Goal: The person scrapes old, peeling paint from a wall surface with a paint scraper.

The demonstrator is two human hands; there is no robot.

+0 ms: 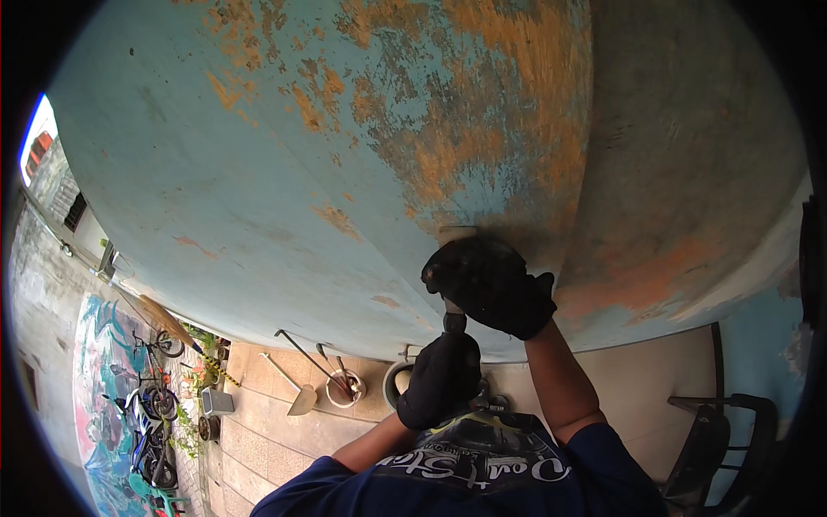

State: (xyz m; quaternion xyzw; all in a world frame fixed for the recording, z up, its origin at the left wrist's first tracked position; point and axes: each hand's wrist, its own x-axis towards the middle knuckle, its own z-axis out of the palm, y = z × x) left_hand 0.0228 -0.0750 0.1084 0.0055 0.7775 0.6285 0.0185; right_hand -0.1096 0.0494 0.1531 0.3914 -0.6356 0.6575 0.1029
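A flat scraper (457,232) is pressed to a blue painted wall (271,194), its blade edge touching the surface. My left hand (440,381), in a black glove, is closed around the dark handle, below the other hand. Over the upper part of the tool lies my gloved right hand (490,284), its fingers gripping near the blade and hiding most of it. Worn orange-brown and grey patches (465,152) spread over the wall above both hands. Just right of them runs a vertical wall edge, beyond which the surface is darker, with a reddish patch (665,274).
Below left stand a bucket (349,402) holding long-handled tools and a long-handled dustpan (302,402). Another round container (393,384) is partly hidden by my left hand. A dark chair (701,446) stands at lower right. Motorcycles (152,426) and potted plants (208,428) are far left.
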